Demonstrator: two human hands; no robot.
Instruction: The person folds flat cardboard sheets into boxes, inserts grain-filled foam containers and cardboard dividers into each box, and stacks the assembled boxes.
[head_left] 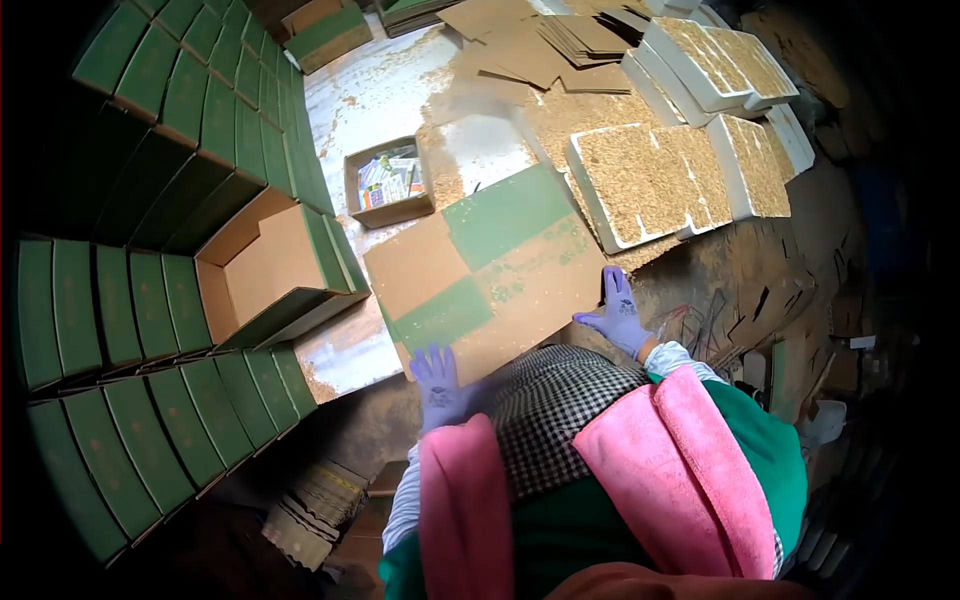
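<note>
A large flat cardboard sheet (535, 270), brown with green printed panels, lies on the worktable before me. My left hand (437, 382), in a purple glove, is at the sheet's near left corner with its fingers spread and stretched out. At the right end of the sheet, my right hand (622, 315), gloved alike, has its fingers straight and its thumb held apart. Neither hand is closed around anything. Just beyond the sheet stands a small open box (392, 214) with colourful printed papers (390, 178) inside.
Green boxes (185, 420) are stacked along the left, with an open carton (275, 265) among them. White foam trays (650, 185) filled with yellowish flakes are piled at the right. Flat cardboard pieces (570, 45) lie at the back. Flakes are scattered over the table (365, 90).
</note>
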